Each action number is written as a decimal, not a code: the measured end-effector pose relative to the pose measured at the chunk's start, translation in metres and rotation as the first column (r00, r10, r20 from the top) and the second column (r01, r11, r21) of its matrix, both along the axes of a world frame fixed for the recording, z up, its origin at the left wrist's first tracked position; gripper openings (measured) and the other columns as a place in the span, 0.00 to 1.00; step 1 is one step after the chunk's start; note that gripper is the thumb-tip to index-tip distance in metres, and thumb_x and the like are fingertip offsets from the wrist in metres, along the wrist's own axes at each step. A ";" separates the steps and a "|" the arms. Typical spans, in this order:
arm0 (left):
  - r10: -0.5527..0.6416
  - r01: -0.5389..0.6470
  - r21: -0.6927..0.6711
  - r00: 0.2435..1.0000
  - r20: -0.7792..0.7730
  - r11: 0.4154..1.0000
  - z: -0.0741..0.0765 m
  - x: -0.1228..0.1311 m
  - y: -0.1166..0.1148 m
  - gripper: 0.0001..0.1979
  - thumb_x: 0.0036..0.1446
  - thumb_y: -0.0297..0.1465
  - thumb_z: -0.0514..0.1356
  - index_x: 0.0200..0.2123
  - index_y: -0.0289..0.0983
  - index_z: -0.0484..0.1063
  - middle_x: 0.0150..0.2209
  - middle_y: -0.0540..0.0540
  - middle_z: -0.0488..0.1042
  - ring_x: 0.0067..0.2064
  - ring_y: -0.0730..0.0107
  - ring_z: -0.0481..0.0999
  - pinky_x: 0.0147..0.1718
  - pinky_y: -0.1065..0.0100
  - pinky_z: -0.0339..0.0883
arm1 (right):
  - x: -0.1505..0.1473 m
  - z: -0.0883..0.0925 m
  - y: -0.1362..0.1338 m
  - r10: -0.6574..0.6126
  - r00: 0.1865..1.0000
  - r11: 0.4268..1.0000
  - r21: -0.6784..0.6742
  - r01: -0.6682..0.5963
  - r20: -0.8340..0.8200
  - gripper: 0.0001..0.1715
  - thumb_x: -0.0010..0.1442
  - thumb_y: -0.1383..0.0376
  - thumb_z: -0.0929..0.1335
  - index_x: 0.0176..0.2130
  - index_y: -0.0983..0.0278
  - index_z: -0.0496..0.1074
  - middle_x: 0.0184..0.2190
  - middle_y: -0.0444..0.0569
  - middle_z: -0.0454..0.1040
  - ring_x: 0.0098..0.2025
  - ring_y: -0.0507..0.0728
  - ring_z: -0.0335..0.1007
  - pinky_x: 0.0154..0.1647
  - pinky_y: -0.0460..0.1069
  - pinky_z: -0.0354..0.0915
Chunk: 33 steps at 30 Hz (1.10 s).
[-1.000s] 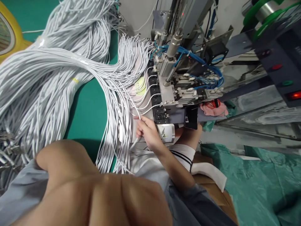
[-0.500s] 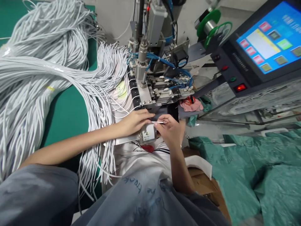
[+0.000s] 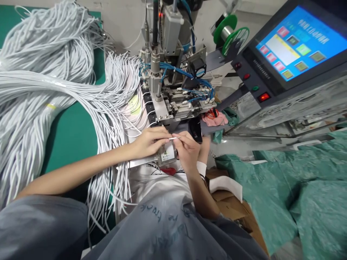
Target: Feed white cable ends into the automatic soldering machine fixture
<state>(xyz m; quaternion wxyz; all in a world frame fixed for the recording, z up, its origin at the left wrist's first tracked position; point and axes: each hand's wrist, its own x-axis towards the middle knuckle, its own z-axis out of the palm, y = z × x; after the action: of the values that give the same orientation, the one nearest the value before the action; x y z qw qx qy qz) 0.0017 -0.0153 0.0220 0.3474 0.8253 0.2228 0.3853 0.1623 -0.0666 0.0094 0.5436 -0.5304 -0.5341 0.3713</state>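
Note:
My left hand (image 3: 150, 141) and my right hand (image 3: 186, 148) meet in front of a metal machine head (image 3: 173, 104), both pinched on the end of one thin white cable (image 3: 175, 137) stretched between the fingertips. Just below the hands sits a small white labelled part (image 3: 167, 154). White cables (image 3: 141, 119) run from a row of black sockets (image 3: 151, 108) on the machine's left side. A large bundle of white cables (image 3: 40, 90) lies left of my left arm on the green table (image 3: 73, 133).
A control box with a blue touchscreen (image 3: 295, 47) and red and green buttons (image 3: 255, 87) stands at the right. A green wire spool (image 3: 230, 34) sits behind the machine. A pink cloth (image 3: 214, 119), green plastic sheeting (image 3: 292, 187) and a cardboard box (image 3: 230, 202) lie at the right.
One second ago only one hand held a cable by the sockets. Both hands have since met at the machine front, and in the last half second they closed together on the cable end.

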 end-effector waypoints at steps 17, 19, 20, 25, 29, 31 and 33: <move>0.010 0.017 0.111 0.970 -0.243 0.994 -0.007 -0.002 -0.001 0.12 0.62 0.27 0.49 0.34 0.31 0.72 0.28 0.46 0.66 0.30 0.73 0.66 0.28 0.72 0.60 | -0.009 -0.011 0.002 -0.078 0.997 0.995 -0.055 0.078 0.010 0.13 0.56 0.61 0.67 0.25 0.65 0.73 0.19 0.42 0.59 0.23 0.49 0.54 0.22 0.46 0.51; 0.028 0.002 0.117 0.966 -0.256 0.993 -0.007 -0.001 -0.002 0.13 0.63 0.28 0.49 0.34 0.31 0.72 0.28 0.46 0.67 0.30 0.73 0.66 0.28 0.72 0.60 | -0.011 -0.011 0.002 -0.100 0.994 0.994 -0.045 0.102 0.054 0.13 0.56 0.61 0.66 0.25 0.65 0.74 0.19 0.42 0.60 0.23 0.49 0.54 0.22 0.46 0.51; 0.029 0.000 0.112 0.966 -0.257 0.994 -0.006 -0.002 -0.002 0.13 0.63 0.28 0.49 0.34 0.32 0.72 0.28 0.46 0.67 0.29 0.73 0.66 0.28 0.72 0.60 | -0.010 -0.010 0.002 -0.096 0.993 0.994 -0.038 0.099 0.074 0.13 0.56 0.60 0.66 0.25 0.65 0.74 0.19 0.42 0.61 0.23 0.49 0.55 0.22 0.46 0.52; -0.027 0.058 0.107 0.960 -0.278 0.993 0.000 -0.005 0.001 0.15 0.63 0.28 0.47 0.33 0.31 0.72 0.27 0.46 0.66 0.29 0.73 0.65 0.27 0.72 0.60 | 0.006 0.002 0.009 0.042 0.981 0.998 -0.046 -0.034 0.190 0.14 0.55 0.62 0.66 0.22 0.65 0.71 0.17 0.42 0.59 0.21 0.49 0.52 0.22 0.46 0.51; -0.031 0.062 0.105 0.962 -0.272 0.993 -0.003 -0.005 0.003 0.14 0.63 0.28 0.48 0.32 0.32 0.72 0.27 0.46 0.67 0.29 0.73 0.66 0.27 0.72 0.61 | 0.015 0.006 0.014 0.205 0.963 0.974 -0.128 -0.185 0.173 0.18 0.54 0.61 0.67 0.17 0.65 0.66 0.17 0.41 0.55 0.21 0.48 0.50 0.21 0.46 0.49; 0.020 0.005 0.102 0.970 -0.241 0.995 -0.006 -0.003 0.002 0.13 0.62 0.28 0.49 0.31 0.32 0.72 0.26 0.47 0.66 0.28 0.74 0.66 0.27 0.72 0.61 | 0.012 0.004 0.014 0.170 0.976 0.982 -0.109 -0.156 0.138 0.17 0.54 0.60 0.67 0.18 0.65 0.67 0.17 0.41 0.56 0.21 0.49 0.50 0.21 0.46 0.49; 0.048 -0.022 0.107 0.970 -0.239 0.994 -0.008 -0.002 0.001 0.13 0.62 0.28 0.50 0.30 0.33 0.71 0.25 0.48 0.65 0.28 0.75 0.66 0.27 0.73 0.61 | 0.006 0.001 0.012 0.091 0.987 0.994 -0.073 -0.082 0.135 0.16 0.55 0.60 0.66 0.21 0.65 0.69 0.17 0.42 0.58 0.21 0.49 0.52 0.22 0.46 0.49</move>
<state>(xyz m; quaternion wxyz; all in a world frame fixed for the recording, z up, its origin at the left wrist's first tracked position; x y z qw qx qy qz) -0.0005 -0.0146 0.0143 0.2675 0.8790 0.2576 0.2992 0.1687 -0.0545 0.0104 0.4706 -0.5491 -0.5802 0.3747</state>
